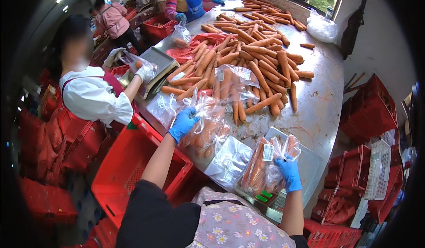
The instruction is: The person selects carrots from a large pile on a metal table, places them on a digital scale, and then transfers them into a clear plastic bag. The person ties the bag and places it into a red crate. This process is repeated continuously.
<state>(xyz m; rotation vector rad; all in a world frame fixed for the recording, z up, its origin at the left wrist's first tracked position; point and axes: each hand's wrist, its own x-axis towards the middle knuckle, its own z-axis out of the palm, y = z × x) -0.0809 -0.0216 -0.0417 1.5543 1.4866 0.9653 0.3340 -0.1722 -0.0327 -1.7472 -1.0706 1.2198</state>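
My left hand (183,123), in a blue glove, grips the knotted top of a clear plastic bag of carrots (202,133) at the table's near edge. In a matching glove, my right hand (288,171) pinches the neck of a labelled bag of carrots (257,168), which is over a digital scale (277,203) with green displays. Between the two bags lies a stack of flat clear plastic bags (229,161). Beyond my hands, a large heap of loose carrots (245,54) covers much of the metal table (318,92), with a labelled clear bag (235,82) on its near side.
An open red plastic crate (123,175) stands below the table's left edge. At left a co-worker (96,85) holds a bag beside another scale (157,62); a second co-worker (189,2) stands at the far side. More red crates (368,108) are stacked at right, near a white basket (378,170).
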